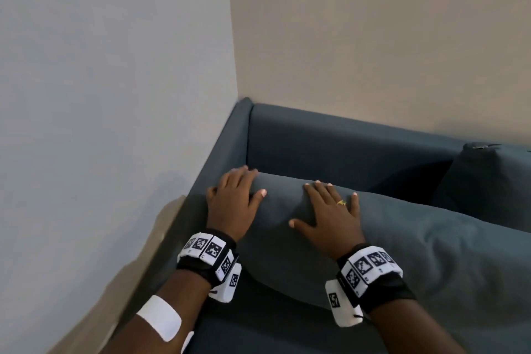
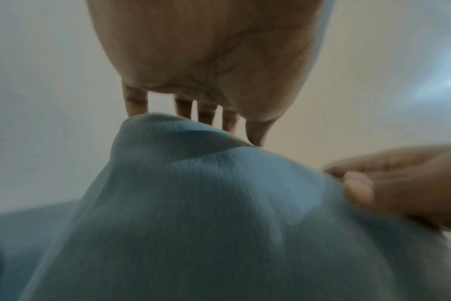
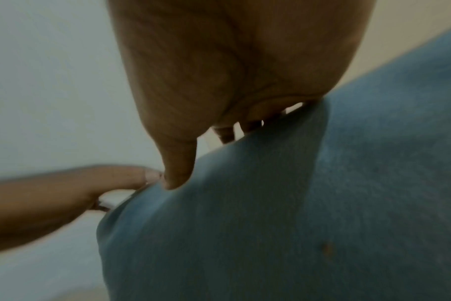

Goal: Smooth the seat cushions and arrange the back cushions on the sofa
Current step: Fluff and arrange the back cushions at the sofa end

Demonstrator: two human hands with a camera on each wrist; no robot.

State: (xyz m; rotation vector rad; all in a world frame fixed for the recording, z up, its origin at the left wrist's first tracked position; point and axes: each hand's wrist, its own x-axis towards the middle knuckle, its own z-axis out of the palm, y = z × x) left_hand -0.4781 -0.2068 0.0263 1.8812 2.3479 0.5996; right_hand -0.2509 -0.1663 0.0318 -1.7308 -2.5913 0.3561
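Both hands lie on a blue-grey back cushion (image 1: 359, 241) at the corner end of the sofa (image 1: 330, 141). The left hand (image 1: 232, 201) cups the cushion's left end, fingers bent over its top edge beside the armrest (image 1: 227, 135), thumb on the near face. The right hand (image 1: 330, 215) lies flat with fingers spread, pressing the same upper edge just to the right. The cushion's long axis runs from the left hand away to the right along the sofa, and it leans short of the backrest, leaving a dark gap behind it; settling it upright would seem to call for a push away from the person, toward the wall (image 1: 373, 23). The left hand is nearer the corner. A second cushion (image 1: 488, 175) stands further right, cut off by the frame edge. The seat cushions below are mostly hidden, and both wrist views are blurred, showing little beyond palms and fabric.
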